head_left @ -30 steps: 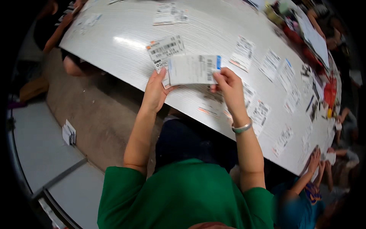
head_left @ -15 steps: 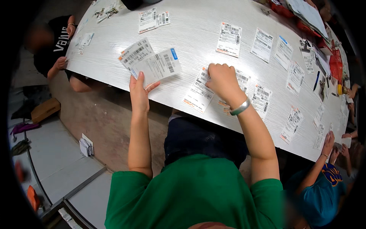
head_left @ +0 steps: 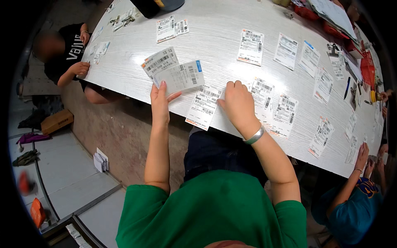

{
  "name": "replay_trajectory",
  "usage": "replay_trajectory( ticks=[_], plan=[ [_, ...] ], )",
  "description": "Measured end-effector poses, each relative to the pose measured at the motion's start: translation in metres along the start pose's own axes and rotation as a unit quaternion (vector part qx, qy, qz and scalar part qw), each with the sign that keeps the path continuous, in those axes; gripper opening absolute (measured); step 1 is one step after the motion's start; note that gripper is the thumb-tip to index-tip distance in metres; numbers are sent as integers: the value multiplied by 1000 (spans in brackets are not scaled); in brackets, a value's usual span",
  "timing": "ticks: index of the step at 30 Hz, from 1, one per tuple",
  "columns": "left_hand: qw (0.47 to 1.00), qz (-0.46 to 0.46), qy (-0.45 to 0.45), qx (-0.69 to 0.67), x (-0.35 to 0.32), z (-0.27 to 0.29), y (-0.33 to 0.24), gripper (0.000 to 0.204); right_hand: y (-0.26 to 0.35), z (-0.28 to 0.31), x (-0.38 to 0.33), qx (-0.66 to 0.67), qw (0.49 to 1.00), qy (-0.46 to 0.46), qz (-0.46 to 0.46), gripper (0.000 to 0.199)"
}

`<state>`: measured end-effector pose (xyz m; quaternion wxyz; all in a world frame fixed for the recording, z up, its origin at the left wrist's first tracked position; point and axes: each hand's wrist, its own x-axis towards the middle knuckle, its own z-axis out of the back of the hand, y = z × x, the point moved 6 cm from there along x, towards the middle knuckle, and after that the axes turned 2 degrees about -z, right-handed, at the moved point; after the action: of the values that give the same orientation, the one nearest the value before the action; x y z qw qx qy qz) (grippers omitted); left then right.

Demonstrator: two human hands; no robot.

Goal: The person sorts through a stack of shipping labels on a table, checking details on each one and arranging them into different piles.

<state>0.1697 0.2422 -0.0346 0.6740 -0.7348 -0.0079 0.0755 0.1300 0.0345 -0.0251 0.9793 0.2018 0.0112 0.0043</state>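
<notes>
Two fanned bundles of printed shipping labels are gripped in my left hand, the thumb over their lower edge. The front bundle has a blue corner, the back one an orange edge. On the table's near edge my right hand is closed, fingers curled down, a metal band at its wrist. What lies under those fingers is hidden. A single label sits just left of its thumb, slightly past the table edge. Right of the hand are a label pile and another label.
More label piles spread across the white table. A blue pen, a black binder clip and a red bag lie at the right. Another person's hand rests at the left edge; a co-worker's hand is at lower right.
My right hand has come off the single label, which now lies further left and nearer the edge. The whole view has shifted slightly. My left hand still holds its labels.
</notes>
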Motion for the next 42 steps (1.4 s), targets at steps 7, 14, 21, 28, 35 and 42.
replay_trajectory(
  ticks=[7, 14, 21, 28, 35, 42],
  plan=[
    [1000, -1, -24, -13, 0, 20, 7, 37, 15, -12, 20, 69, 997, -10, -21, 36],
    [999, -4, -47, -27, 5, 38, 13, 36, 33, -24, 53, 70, 995, 52, 40, 28],
    [998, 0, -53, -42, 5, 57, 15, 36, 36, -39, 56, 104, 987, 101, 73, 11],
    [999, 26, -6, -37, 9, 42, 20, 36, 37, -5, 30, 204, 971, 3, 124, 5],
    [987, -50, -80, -130, -11, -4, 29, 33, 39, -32, 7, 71, 995, 73, 24, 25],
    [985, -84, -79, -125, -14, -9, 42, 31, 37, -32, 8, 264, 960, 71, 66, 8]
  ],
)
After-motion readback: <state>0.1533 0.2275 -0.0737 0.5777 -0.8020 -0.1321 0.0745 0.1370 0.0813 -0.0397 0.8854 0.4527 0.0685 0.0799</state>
